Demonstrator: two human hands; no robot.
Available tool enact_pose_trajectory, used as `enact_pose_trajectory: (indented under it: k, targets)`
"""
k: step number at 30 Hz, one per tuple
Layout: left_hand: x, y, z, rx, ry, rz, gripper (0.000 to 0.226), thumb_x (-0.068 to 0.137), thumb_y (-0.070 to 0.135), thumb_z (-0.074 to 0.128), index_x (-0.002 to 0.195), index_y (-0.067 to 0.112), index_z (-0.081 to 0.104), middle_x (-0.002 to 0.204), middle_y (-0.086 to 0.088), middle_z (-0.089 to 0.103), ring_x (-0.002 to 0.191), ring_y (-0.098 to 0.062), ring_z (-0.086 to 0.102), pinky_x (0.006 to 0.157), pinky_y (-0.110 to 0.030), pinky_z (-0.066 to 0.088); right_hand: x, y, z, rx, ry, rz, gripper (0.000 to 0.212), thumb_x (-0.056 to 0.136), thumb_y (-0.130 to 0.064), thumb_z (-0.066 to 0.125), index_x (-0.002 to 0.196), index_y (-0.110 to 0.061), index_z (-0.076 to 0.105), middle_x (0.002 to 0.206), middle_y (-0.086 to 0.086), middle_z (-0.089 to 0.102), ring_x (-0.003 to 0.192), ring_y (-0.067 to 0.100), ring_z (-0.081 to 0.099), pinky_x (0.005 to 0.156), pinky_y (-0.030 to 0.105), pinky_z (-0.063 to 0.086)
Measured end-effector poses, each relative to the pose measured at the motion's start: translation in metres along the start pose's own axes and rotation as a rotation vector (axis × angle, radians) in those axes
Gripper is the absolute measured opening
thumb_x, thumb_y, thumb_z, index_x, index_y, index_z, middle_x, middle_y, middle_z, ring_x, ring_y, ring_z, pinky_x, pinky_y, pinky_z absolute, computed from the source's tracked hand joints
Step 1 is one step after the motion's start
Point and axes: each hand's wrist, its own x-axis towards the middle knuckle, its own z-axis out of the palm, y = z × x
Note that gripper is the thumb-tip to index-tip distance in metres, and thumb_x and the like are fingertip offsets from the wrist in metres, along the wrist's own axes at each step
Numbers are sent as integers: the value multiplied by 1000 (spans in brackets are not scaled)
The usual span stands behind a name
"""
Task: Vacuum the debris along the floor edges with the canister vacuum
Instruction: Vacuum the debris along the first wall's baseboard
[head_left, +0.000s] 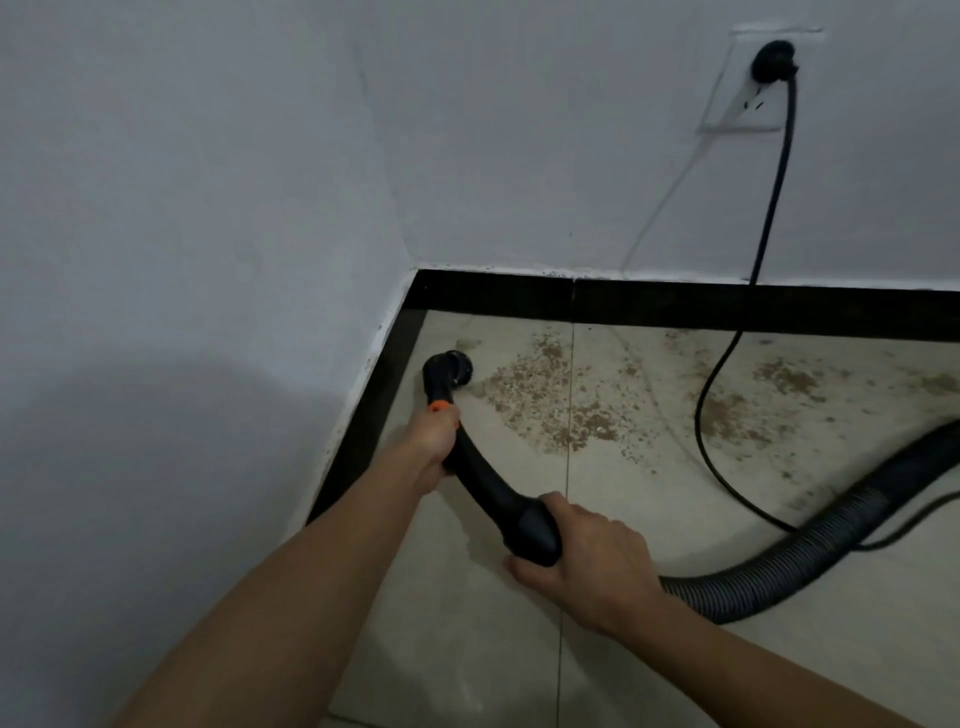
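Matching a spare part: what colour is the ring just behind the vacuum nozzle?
The ring is orange, clearest in the head view.

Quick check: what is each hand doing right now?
Left hand: grips the black nozzle tube just behind its orange collar.
Right hand: grips the tube's thick end, where the ribbed hose joins.

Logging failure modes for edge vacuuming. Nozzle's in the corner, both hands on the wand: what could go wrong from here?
1. The power cord loops across the debris; sweeping the wand and its brush nozzle rightward could snag it and tug the plug.
2. The hose trails behind the right hand near dirty patches; dragging it may scatter grit.
3. Debris right of the cord could be missed.
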Motion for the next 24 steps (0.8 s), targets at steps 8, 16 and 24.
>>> enact_pose_trajectory:
  k: [8,16,24]
  targets:
    - [-32,-40,-33,232,59,98,39,99,41,44,117,8,55,103,-15,63,83,-30,65,61,-33,49,-18,-9,6,-51,-23,10,45,69,-57,59,103,-32,43,87,-8,55,76,19,60,61,29,37]
    - [-27,-136,-74,1224,241,379,40,98,36,40,125,9,51,129,-16,45,119,-32,43,96,-37,40,-7,18,1,-132,124,172,36,72,-55,60,98,-32,50,70,-10,51,59,17,49,49,27,30]
    - [-27,-183,-58,1245,373,520,58,102,37,25,153,10,19,159,-20,11,147,-32,7,119,-40,10,31,34,0,-260,52,36,31,76,-50,62,89,-29,45,73,-8,47,61,16,47,52,27,30]
